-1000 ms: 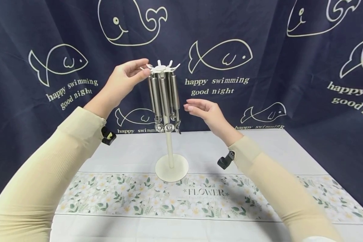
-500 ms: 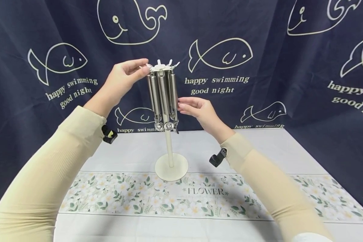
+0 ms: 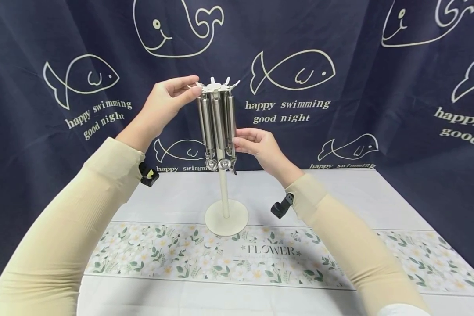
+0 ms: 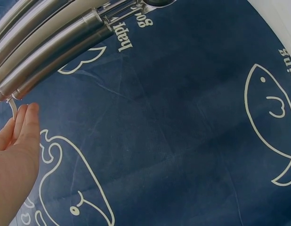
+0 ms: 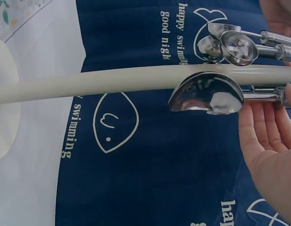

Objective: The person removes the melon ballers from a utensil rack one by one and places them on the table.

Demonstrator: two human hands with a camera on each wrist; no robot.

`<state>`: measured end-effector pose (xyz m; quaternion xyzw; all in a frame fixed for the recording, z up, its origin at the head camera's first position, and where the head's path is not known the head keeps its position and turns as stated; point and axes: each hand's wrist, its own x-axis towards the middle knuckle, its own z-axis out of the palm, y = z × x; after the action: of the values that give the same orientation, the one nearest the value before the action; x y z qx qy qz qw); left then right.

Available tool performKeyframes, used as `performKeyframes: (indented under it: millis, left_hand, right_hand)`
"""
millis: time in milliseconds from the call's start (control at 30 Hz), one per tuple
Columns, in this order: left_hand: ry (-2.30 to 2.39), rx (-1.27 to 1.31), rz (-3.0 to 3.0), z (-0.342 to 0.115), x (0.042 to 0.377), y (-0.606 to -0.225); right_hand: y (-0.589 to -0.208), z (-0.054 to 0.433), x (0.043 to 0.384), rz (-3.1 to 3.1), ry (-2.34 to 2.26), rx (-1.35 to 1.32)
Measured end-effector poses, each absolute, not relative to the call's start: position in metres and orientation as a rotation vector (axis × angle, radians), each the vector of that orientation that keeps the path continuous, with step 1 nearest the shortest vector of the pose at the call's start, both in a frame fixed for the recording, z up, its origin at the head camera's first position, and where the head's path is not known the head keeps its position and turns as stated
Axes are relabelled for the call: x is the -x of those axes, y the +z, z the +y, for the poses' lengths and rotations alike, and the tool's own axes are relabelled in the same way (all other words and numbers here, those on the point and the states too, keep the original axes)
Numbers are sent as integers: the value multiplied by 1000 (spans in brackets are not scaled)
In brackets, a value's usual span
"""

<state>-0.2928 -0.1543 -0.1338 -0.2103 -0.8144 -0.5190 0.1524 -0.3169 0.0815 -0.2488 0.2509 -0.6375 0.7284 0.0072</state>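
Observation:
A cream stand (image 3: 224, 193) on a round base holds several steel ice cream scoops (image 3: 219, 123), hung bowls down from a white hooked top (image 3: 214, 87). My left hand (image 3: 167, 101) pinches one hook at the top's left side; in the left wrist view the hook (image 4: 13, 108) meets its fingertips. Low on the stand's right side, my right hand (image 3: 260, 149) holds the handle of the rightmost scoop (image 3: 231, 118) between thumb and fingers. The right wrist view shows that scoop's shiny bowl (image 5: 206, 94) close to the pole, with fingers behind its lower handle.
The stand's base (image 3: 217, 221) sits on a white table with a floral runner (image 3: 174, 259) along its front. A dark blue curtain (image 3: 292, 39) with fish and whale drawings hangs close behind. Other scoop bowls (image 5: 238, 47) hang beside the held one.
My right hand has moved left from beside the scoops to the rightmost scoop's handle and taken hold of it. The left hand stays at the top hook. The head view has shifted slightly.

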Motion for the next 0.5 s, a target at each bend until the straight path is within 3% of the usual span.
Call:
performKeyframes:
  millis: [500]
  left_hand:
    - [-1542, 641, -2304, -153, 292, -135]
  right_hand:
    - [-249, 77, 314, -2036, 2245, -816]
